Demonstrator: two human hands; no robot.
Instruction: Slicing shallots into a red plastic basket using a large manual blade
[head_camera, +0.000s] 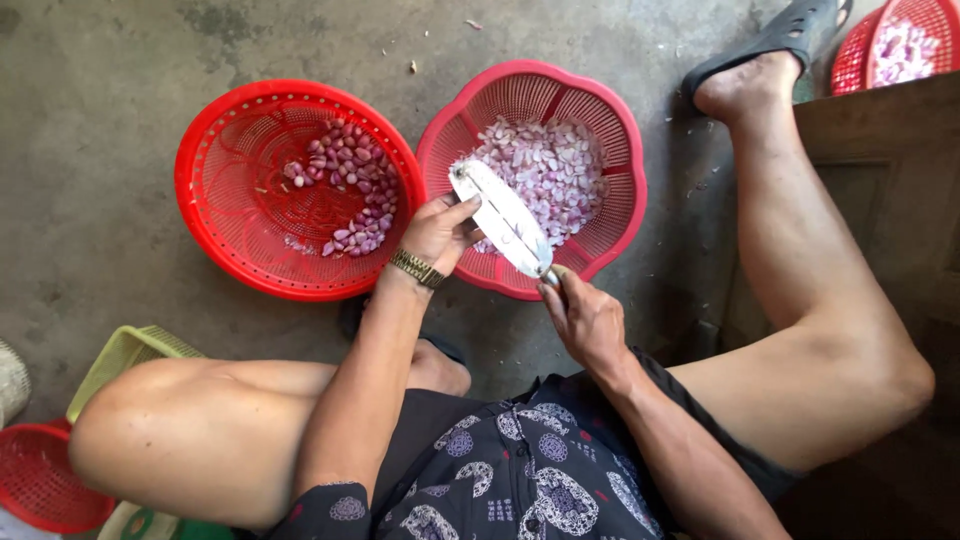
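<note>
My right hand (585, 320) grips the handle of a broad knife (505, 218), its blade pointing up and left over the pink-red scalloped basket (625, 210), which holds several cut pale purple shallot pieces (550, 170). My left hand (440, 232), a gold watch on its wrist, is pressed against the blade's side with its fingers curled; whether it holds a shallot is hidden. To the left stands a round red basket (220, 220) with whole peeled purple shallots (350, 185).
I sit low on a grey concrete floor (100, 80), bare knees spread. A black sandal (790, 35) is on my right foot. Another red basket (900, 40) sits top right, a small red one (40, 480) and a yellow-green crate (120, 355) bottom left. A wooden panel (890, 190) stands right.
</note>
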